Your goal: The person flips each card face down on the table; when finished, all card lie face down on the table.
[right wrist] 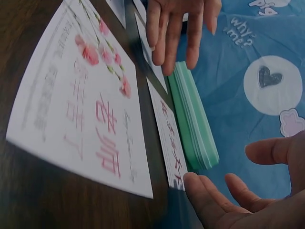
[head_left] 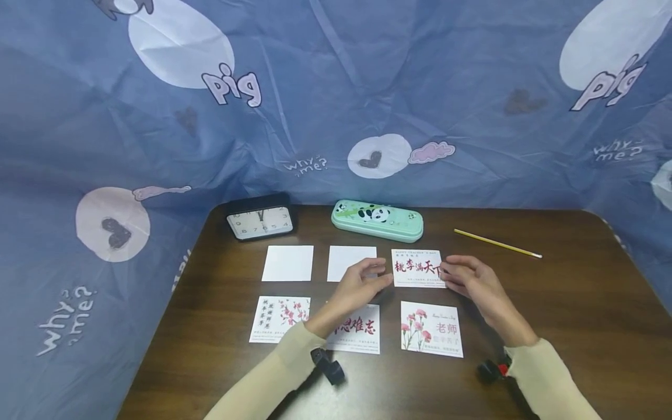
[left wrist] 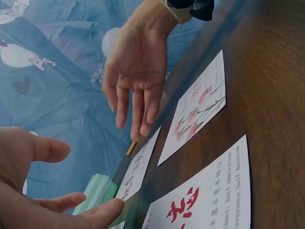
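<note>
1. The far-right card (head_left: pixel 415 267), lettered in red, lay on the bench (head_left: pixel 588 280) between the person's two hands, in the right place of the far row.
2. The left grip (head_left: pixel 358 286) was loosely spread, thumb apart from fingers, just left of that card and partly over the far-middle card (head_left: pixel 346 259), which showed white.
3. The right grip (head_left: pixel 479 286) was spread too, fingers slightly bent, fingertips at the card's right edge; I couldn't tell whether they touched it.
4. The far-left card (head_left: pixel 287 263), also white, lay left of the far-middle one.
5. Nearer lay the flowered near-left card (head_left: pixel 268 324), the red-lettered near-middle card (head_left: pixel 359 338), partly hidden by the left arm, and the near-right card (head_left: pixel 430 329) with pink flowers.
6. Farther back stood a clock (head_left: pixel 262 223) at left, then a green case (head_left: pixel 377 221), with a yellow pencil (head_left: pixel 496 243) at right.
</note>
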Available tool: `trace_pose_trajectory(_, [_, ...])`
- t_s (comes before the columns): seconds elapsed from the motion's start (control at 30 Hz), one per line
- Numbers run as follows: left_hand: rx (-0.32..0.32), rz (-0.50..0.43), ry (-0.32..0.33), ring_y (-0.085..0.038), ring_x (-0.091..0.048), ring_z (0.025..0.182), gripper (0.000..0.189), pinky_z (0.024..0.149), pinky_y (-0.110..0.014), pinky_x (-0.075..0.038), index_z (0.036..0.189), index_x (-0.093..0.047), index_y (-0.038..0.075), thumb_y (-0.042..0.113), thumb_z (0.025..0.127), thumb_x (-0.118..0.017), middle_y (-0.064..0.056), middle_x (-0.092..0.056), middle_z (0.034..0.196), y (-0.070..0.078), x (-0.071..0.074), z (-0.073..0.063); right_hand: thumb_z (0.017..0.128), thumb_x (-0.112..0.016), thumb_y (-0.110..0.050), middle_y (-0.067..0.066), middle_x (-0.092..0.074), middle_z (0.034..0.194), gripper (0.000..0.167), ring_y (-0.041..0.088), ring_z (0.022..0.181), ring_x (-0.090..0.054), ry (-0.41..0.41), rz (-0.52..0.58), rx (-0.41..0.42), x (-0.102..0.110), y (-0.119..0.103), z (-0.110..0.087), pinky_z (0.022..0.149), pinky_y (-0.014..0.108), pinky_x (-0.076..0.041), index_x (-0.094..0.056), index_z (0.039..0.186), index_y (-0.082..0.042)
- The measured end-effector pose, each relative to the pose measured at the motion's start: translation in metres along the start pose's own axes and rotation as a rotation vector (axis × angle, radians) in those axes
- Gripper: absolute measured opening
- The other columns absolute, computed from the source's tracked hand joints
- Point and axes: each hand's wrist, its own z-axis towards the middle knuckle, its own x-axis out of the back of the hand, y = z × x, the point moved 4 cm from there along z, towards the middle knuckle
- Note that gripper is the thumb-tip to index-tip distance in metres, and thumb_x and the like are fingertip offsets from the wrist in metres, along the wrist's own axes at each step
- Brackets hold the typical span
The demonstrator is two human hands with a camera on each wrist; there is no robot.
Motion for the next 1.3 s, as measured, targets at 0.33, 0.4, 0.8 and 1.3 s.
trace_pose_trajectory(0.33, [0.032, -0.059, -0.017, -0.037, -0.065, 0.130, 0.055, 0.103, -0.043, -0.059, 0.146, -0.056, 0.006, 0.024, 0.097, -0.072, -0.021, -0.061, 0.147, -0.003, -0.010, 0.004, 0.107, -0.058, -0.019, -0.014, -0.071, 0.109, 0.056, -0.001, 0.099, -0.072, 0.021, -0.005, -0.033, 0.011, 0.005, -0.006, 0.094, 0.018, -0.060, -0.036, 0.149, 0.011])
trace_pose_trajectory(0.4, [0.025, -0.044, -0.007, -0.036, -0.065, 0.129, 0.054, 0.102, -0.043, -0.060, 0.145, -0.057, 0.006, 0.024, 0.096, -0.072, -0.020, -0.062, 0.146, -0.003, -0.011, 0.005, 0.107, -0.058, -0.020, -0.014, -0.071, 0.109, 0.057, -0.001, 0.099, -0.072, 0.018, -0.006, -0.038, 0.011, 0.006, -0.007, 0.094, 0.018, -0.060, -0.036, 0.149, 0.010])
trace_pose_trajectory(0.8, [0.020, -0.065, 0.011, -0.035, -0.066, 0.129, 0.055, 0.109, -0.047, -0.055, 0.145, -0.057, 0.005, 0.021, 0.094, -0.072, -0.019, -0.064, 0.144, -0.006, -0.020, 0.005, 0.109, -0.055, -0.021, 0.006, -0.070, 0.129, 0.054, -0.001, 0.103, -0.072, -0.007, -0.034, -0.058, 0.009, 0.010, -0.013, 0.097, 0.020, -0.059, -0.037, 0.150, 0.009])
trace_pose_trajectory(1.3, [0.019, -0.041, 0.015, -0.034, -0.065, 0.132, 0.054, 0.108, -0.045, -0.057, 0.145, -0.057, 0.006, 0.022, 0.095, -0.071, -0.018, -0.065, 0.144, -0.004, -0.021, 0.005, 0.110, -0.050, -0.018, 0.030, -0.051, 0.153, 0.052, 0.001, 0.105, -0.071, -0.009, -0.019, -0.109, -0.003, 0.010, -0.015, 0.098, 0.021, -0.059, -0.035, 0.153, 0.007])
